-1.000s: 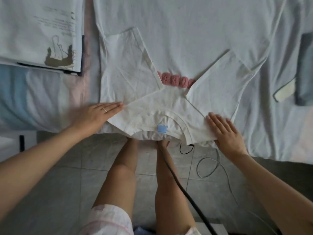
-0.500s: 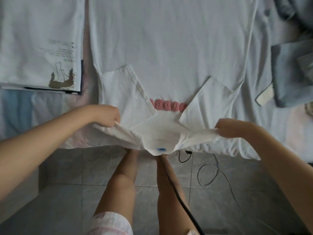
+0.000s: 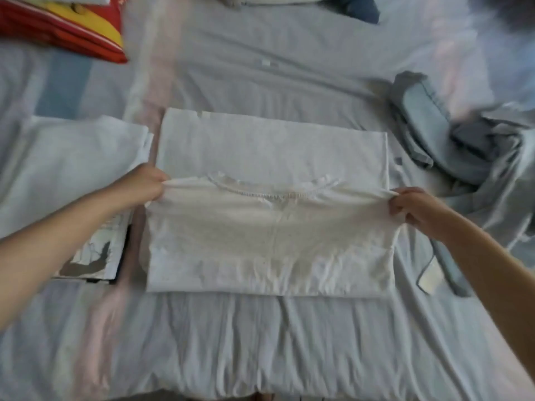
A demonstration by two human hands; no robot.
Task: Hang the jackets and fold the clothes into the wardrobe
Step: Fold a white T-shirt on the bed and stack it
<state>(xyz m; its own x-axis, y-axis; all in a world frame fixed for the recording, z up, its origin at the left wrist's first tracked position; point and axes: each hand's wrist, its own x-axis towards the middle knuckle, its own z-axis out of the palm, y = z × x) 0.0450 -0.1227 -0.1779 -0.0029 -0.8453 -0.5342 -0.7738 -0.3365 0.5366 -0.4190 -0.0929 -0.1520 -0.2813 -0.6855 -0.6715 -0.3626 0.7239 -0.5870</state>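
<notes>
Left hand [image 3: 144, 186] and right hand [image 3: 414, 209] each close a pinching grip on a shoulder corner of the white T-shirt [image 3: 269, 244], its collar edge stretched crosswise between them above the bed [image 3: 260, 348].

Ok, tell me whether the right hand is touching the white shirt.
Touching. The head view shows the right hand pinching the shirt at its right shoulder corner, with fabric gathered between the curled fingers and no gap.

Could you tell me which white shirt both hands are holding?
The middle shirt, pinched at its collar edge by the left hand and right hand; the printed shirt beside it lies unheld.
</notes>
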